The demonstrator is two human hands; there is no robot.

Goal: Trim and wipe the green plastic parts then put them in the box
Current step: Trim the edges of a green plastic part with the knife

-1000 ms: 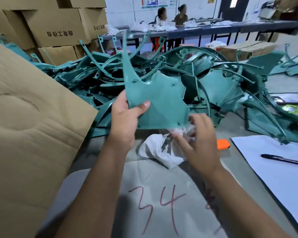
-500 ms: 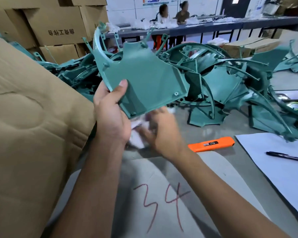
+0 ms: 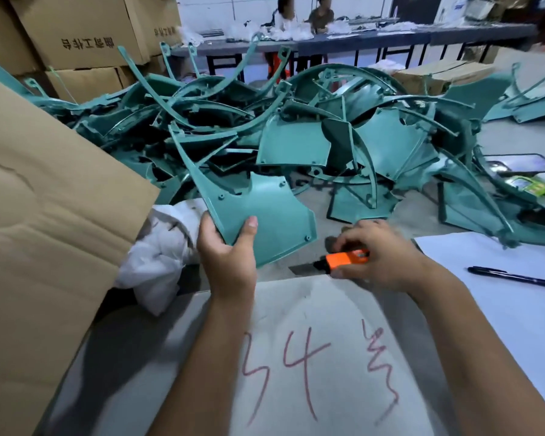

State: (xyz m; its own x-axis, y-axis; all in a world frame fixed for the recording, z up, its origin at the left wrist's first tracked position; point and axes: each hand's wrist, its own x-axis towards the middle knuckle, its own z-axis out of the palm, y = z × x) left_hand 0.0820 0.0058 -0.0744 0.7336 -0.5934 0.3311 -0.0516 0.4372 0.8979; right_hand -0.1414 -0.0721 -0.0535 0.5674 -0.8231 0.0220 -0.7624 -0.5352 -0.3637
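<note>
At the far left, the box (image 3: 44, 215) is seen only as a cardboard flap; its inside is hidden, so the count of packed parts cannot be told. Just beside it, a white cloth (image 3: 161, 250) is left lying on the worktop (image 3: 406, 221), touched by neither hand. One green part (image 3: 258, 212) is gripped at its lower corner by the left hand (image 3: 227, 256), thumb across the face, and is held tilted above the worktop. To its right, an orange knife (image 3: 346, 258) is clasped by the right hand (image 3: 381, 256), near the part's edge but apart from it. Trimming is judged to be starting on this part; wiping and boxing are left. Behind, a large pile (image 3: 296, 133) is yet to be worked.
</note>
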